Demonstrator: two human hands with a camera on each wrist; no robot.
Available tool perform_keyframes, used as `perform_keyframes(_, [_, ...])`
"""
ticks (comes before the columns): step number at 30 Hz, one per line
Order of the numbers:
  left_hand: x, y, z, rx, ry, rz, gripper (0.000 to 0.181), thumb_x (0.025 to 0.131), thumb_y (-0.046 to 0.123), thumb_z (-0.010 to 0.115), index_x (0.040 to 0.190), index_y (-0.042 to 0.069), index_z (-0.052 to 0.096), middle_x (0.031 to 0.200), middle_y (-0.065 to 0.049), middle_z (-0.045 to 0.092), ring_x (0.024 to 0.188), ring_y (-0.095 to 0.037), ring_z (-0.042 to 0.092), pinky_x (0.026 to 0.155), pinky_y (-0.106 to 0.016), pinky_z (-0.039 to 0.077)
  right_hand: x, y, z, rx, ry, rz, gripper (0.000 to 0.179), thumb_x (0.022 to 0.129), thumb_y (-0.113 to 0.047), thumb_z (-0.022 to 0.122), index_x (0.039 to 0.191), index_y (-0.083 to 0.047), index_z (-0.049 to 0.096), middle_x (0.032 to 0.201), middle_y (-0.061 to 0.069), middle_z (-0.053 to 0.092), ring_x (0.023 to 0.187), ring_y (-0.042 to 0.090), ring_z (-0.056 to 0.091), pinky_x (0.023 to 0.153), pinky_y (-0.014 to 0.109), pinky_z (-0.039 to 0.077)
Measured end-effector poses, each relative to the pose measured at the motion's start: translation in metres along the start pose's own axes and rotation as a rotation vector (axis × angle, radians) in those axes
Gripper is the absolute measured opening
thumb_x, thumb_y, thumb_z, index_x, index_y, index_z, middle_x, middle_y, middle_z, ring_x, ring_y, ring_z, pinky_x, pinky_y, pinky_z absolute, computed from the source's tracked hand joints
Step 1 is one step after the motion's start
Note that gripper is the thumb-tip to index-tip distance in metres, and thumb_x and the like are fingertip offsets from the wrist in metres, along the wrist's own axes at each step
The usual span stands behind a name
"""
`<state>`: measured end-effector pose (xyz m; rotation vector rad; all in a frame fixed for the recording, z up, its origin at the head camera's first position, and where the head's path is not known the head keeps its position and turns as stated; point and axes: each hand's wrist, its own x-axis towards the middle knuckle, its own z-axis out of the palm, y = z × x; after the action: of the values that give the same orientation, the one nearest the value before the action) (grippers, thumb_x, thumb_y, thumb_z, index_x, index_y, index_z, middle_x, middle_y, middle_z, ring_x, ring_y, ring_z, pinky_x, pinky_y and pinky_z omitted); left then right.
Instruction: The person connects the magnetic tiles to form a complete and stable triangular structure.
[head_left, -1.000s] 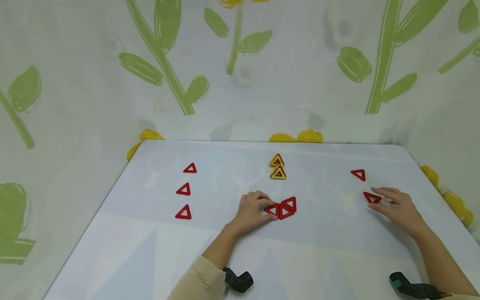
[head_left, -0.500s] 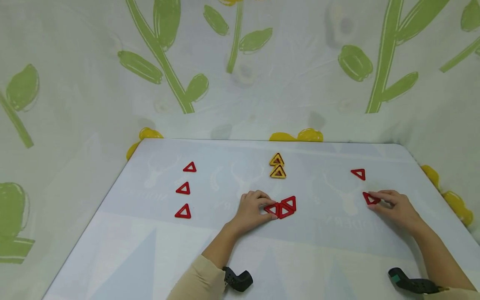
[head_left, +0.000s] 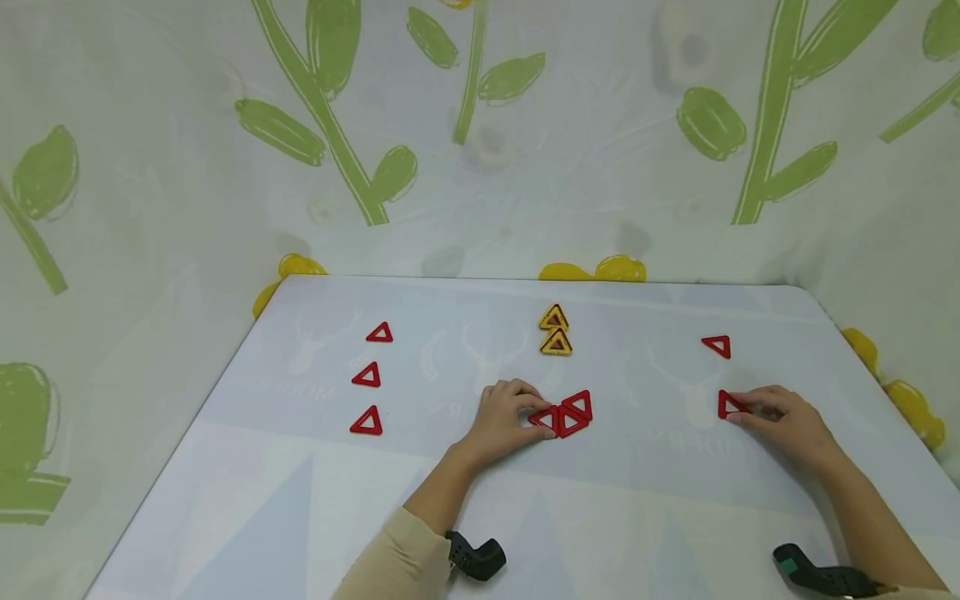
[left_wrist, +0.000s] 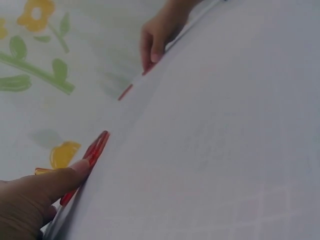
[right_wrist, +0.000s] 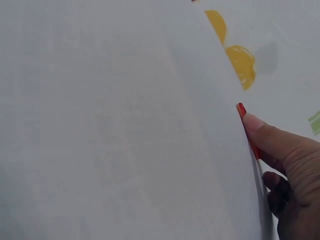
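Observation:
In the head view my left hand [head_left: 498, 422] pinches a red triangular frame tile [head_left: 557, 422] between thumb and fingers at mid-table. That tile touches a second red triangle [head_left: 562, 423], which meets a third red triangle [head_left: 589, 406] at its upper right. Over on the right, my right hand [head_left: 787, 423] pinches another red triangle [head_left: 722, 405] by its right part, and its fingertips cover that end. The right wrist view shows this tile [right_wrist: 242, 109] edge-on, under the thumb. In the left wrist view the thumb lies over the red tiles [left_wrist: 102, 140].
Three separate red triangles stand in a column at left, the nearest red triangle [head_left: 366, 431] lowest. A lone red triangle [head_left: 716, 346] lies beyond my right hand. Two yellow triangles [head_left: 556, 351] touch near the back of the white table [head_left: 480, 533]. A patterned curtain [head_left: 570, 183] rises behind.
My right hand has closed its fingers on the red triangle and drawn it slightly left and nearer, turning it a little. The left hand stays in place on its tile.

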<state>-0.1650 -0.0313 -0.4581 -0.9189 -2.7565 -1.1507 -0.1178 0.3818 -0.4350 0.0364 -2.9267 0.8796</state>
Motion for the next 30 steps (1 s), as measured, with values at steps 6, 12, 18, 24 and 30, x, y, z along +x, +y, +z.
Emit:
perform_keyframes(6, [0.000, 0.000, -0.001, 0.026, 0.004, 0.033, 0.034, 0.076, 0.030, 0.078, 0.106, 0.015, 0.073, 0.107, 0.001, 0.059, 0.101, -0.017, 0.050, 0.090, -0.039, 0.033, -0.005, -0.005, 0.005, 0.025, -0.015, 0.026, 0.037, 0.083, -0.026, 0.073, 0.110, -0.001, 0.069, 0.093, -0.008, 0.055, 0.077, -0.005, 0.040, 0.062, 0.012, 0.039])
perform_keyframes(12, [0.001, -0.001, -0.001, 0.025, -0.005, 0.023, 0.033, 0.077, 0.030, 0.078, 0.106, 0.016, 0.073, 0.106, 0.001, 0.059, 0.101, -0.016, 0.050, 0.091, -0.038, 0.033, -0.007, -0.012, 0.010, 0.045, -0.029, 0.011, 0.036, 0.082, -0.026, 0.074, 0.109, -0.003, 0.070, 0.094, -0.009, 0.056, 0.079, -0.008, 0.041, 0.064, 0.010, 0.040])
perform_keyframes(18, [0.000, -0.001, -0.001, 0.005, 0.005, 0.018, 0.033, 0.075, 0.029, 0.080, 0.104, 0.015, 0.074, 0.104, 0.001, 0.060, 0.100, -0.016, 0.051, 0.090, -0.039, 0.033, -0.008, -0.021, 0.014, 0.059, -0.016, -0.042, 0.032, 0.081, -0.021, 0.075, 0.107, -0.003, 0.071, 0.093, -0.008, 0.056, 0.081, -0.009, 0.041, 0.065, 0.010, 0.040])
perform_keyframes(24, [0.000, 0.000, -0.001, 0.018, 0.006, 0.020, 0.034, 0.075, 0.032, 0.080, 0.103, 0.016, 0.074, 0.105, 0.002, 0.060, 0.100, -0.016, 0.051, 0.090, -0.038, 0.034, -0.010, -0.029, 0.019, 0.051, -0.013, -0.077, 0.031, 0.080, -0.020, 0.076, 0.105, -0.003, 0.072, 0.094, -0.002, 0.058, 0.081, -0.010, 0.041, 0.066, 0.009, 0.039])
perform_keyframes(30, [0.000, -0.002, 0.001, 0.001, 0.012, 0.028, 0.033, 0.075, 0.031, 0.080, 0.103, 0.014, 0.074, 0.104, 0.000, 0.060, 0.099, -0.017, 0.051, 0.089, -0.039, 0.034, -0.012, -0.034, 0.023, 0.070, -0.002, -0.065, 0.030, 0.080, -0.019, 0.076, 0.105, -0.003, 0.071, 0.092, -0.007, 0.058, 0.082, -0.010, 0.041, 0.066, 0.008, 0.039])
